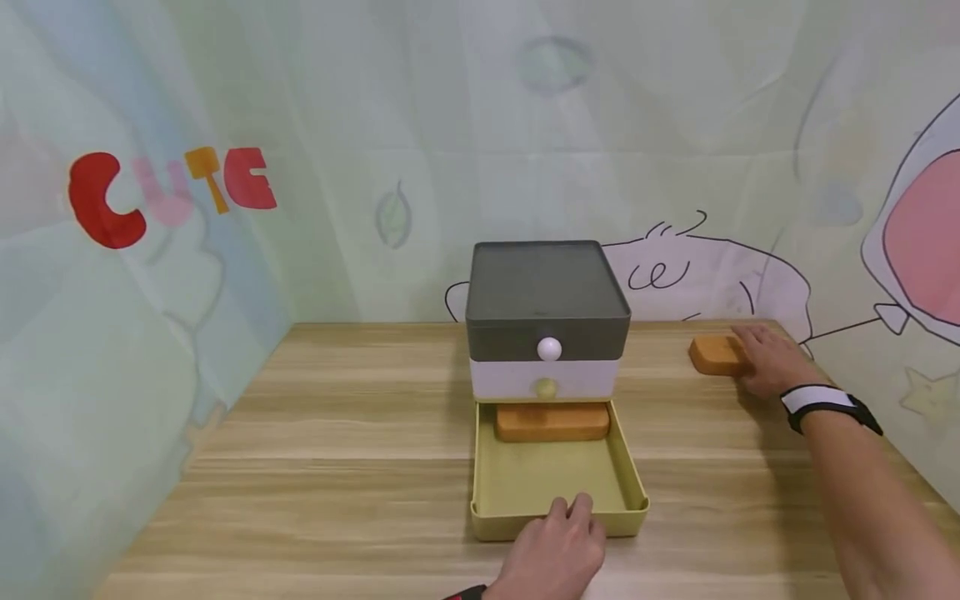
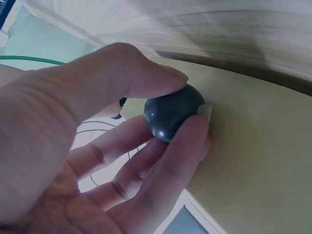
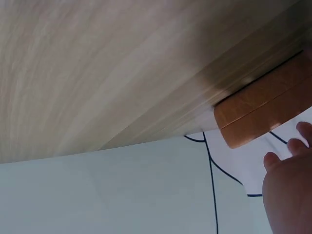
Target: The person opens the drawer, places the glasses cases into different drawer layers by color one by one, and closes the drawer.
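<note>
A small drawer unit [image 1: 547, 283] stands on the table, with its yellow bottom drawer [image 1: 486, 475] pulled out. My left hand [image 1: 558, 554] is at the drawer's front, and in the left wrist view its thumb and fingers pinch a round dark knob [image 2: 174, 111]. At the back of that drawer lies an orange-brown oblong case [image 1: 552, 422]. A second brown case [image 1: 716, 356], with a seam along its side in the right wrist view, rests on the table at the right. My right hand [image 1: 772, 362] is at its right end, fingers extended; the thumb is hidden.
Above the yellow drawer are a white drawer [image 1: 506, 380] and a dark grey one [image 1: 502, 340], both pushed in. A printed cloth [image 1: 345, 167] hangs behind and beside the wooden table [image 1: 337, 433].
</note>
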`<state>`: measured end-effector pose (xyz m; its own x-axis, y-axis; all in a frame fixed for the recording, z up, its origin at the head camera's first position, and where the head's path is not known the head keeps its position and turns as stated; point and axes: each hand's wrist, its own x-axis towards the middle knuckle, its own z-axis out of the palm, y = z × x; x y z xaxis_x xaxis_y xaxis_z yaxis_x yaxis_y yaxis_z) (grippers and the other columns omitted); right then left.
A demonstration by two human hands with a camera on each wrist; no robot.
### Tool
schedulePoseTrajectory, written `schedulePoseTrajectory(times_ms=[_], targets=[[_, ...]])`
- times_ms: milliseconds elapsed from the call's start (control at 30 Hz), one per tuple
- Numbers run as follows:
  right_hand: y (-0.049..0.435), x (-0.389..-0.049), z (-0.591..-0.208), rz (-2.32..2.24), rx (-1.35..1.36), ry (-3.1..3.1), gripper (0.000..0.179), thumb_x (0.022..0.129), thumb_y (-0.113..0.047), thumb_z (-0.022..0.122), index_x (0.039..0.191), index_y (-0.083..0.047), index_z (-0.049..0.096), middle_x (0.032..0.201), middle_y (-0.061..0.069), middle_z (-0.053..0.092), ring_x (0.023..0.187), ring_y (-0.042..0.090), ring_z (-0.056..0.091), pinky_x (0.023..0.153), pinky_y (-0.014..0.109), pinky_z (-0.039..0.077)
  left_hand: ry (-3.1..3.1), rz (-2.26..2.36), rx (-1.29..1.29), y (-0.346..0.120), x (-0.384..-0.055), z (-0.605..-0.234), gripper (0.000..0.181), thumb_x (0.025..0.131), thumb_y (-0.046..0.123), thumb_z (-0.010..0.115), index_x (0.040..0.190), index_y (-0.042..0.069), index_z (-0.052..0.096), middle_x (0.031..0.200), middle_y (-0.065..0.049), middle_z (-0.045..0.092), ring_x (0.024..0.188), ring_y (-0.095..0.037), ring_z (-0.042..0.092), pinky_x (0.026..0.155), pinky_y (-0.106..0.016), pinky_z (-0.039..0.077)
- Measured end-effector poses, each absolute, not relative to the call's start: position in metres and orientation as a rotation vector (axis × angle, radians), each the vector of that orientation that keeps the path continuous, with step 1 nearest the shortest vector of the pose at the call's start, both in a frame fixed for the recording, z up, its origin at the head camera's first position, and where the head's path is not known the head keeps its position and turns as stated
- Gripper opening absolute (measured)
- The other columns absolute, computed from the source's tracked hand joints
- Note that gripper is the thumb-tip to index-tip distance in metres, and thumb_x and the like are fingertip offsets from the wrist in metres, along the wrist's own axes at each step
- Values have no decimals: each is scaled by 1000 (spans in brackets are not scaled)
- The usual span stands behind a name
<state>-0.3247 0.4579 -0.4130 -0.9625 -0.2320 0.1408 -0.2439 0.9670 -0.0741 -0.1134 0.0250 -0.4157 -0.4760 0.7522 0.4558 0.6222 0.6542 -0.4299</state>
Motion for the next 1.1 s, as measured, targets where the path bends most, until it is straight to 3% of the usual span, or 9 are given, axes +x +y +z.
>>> schedulePoseTrajectory(times_ms=[167,367,500,600,933,1033,1100], targets=[[459,-322,-411,237,321,-3056,75,86,-9,73,149,3,33,144,40,37,136,61,29,107,79,21,-2183,272,-1034,25,-116,-418,13,83,17,69,71,21,66,80,5,54,57,-4,40,38,-13,29],[456,-314,-409,159,326,-3046,63,92,-15,72,145,-5,39,131,40,47,121,56,48,101,74,33,-2177,272,-1034,25,-115,-418,10,81,19,70,72,22,67,82,5,56,57,-4,42,37,-13,30],[455,-311,-410,95,379,-2972,62,90,-17,75,141,-2,44,115,38,54,99,50,58,87,65,46,-2176,276,-1033,25,-115,-417,12,81,19,72,71,22,67,79,5,54,56,-4,40,37,-13,29],[455,-311,-413,75,415,-2914,62,88,-18,78,138,1,47,105,36,57,88,45,58,77,59,48,-2185,277,-1039,25,-114,-416,14,82,19,73,70,21,67,77,6,53,55,-4,38,37,-13,27],[457,-307,-424,105,527,-2787,64,82,-20,84,132,4,51,91,33,55,82,41,55,71,53,46,-2222,273,-1044,26,-112,-418,17,82,20,75,69,21,65,76,6,51,55,-4,39,37,-13,27],[453,-303,-419,99,562,-2719,63,79,-18,85,130,4,55,89,32,56,80,40,55,70,53,46,-2187,269,-1038,26,-114,-420,19,85,15,69,67,21,65,74,6,50,55,-4,37,37,-13,26],[450,-301,-417,114,582,-2688,63,78,-16,86,130,3,56,90,30,57,80,38,55,70,51,45,-2173,267,-1034,26,-115,-421,32,92,6,54,66,21,64,74,6,50,54,-4,36,37,-13,25]])
